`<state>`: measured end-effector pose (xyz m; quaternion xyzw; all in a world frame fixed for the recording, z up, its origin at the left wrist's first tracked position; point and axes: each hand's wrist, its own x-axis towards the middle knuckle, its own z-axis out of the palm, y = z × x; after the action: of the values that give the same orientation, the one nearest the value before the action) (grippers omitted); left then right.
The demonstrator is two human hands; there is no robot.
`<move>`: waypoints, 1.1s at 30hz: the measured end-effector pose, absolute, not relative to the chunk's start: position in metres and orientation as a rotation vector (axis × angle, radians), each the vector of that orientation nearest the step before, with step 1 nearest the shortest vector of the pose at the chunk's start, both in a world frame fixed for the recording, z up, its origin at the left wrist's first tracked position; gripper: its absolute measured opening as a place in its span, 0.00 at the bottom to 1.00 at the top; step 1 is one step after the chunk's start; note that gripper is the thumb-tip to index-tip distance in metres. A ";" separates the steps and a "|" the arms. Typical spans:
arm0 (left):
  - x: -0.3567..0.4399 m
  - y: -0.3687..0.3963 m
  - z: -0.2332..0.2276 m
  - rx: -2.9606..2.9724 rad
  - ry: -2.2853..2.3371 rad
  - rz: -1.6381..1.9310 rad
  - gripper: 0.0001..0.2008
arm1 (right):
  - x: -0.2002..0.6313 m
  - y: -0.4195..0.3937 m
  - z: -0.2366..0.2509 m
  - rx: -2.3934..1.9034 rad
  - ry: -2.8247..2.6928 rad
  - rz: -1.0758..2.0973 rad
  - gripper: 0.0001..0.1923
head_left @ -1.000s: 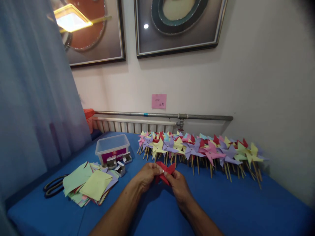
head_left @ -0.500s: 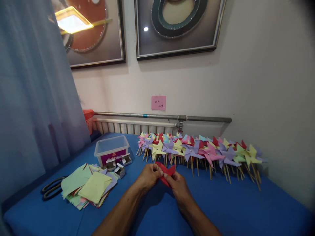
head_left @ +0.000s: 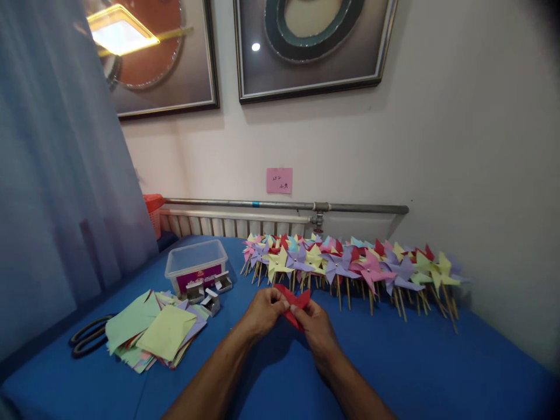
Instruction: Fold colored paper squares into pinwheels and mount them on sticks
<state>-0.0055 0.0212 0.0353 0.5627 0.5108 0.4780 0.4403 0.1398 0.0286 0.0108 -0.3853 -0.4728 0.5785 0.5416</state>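
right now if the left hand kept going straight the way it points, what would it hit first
Probably the row of finished pinwheels just beyond the red pinwheel that the left hand holds; depth is unclear.

Table layout around the hands

Stacked coloured paper squares (head_left: 151,332) lie left on the blue table (head_left: 437,373); clear plastic box (head_left: 195,265) behind them; row of paper pinwheels (head_left: 350,265) along the wall.

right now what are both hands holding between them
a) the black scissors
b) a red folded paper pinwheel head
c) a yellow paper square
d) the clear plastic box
b: the left hand and right hand both pinch the red pinwheel paper above the blue table.
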 end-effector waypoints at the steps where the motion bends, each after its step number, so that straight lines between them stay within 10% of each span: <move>1: -0.005 0.021 0.035 1.403 1.269 1.184 0.07 | 0.140 0.028 0.011 -0.911 -1.113 1.380 0.17; 33: -0.005 0.018 0.038 1.393 1.258 1.215 0.07 | 0.140 0.026 0.013 -0.847 -1.187 1.357 0.19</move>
<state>-0.0046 0.0183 0.0380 0.5601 0.5061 0.4885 0.4376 0.1404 0.0261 0.0132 -0.3571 -0.5002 0.5717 0.5436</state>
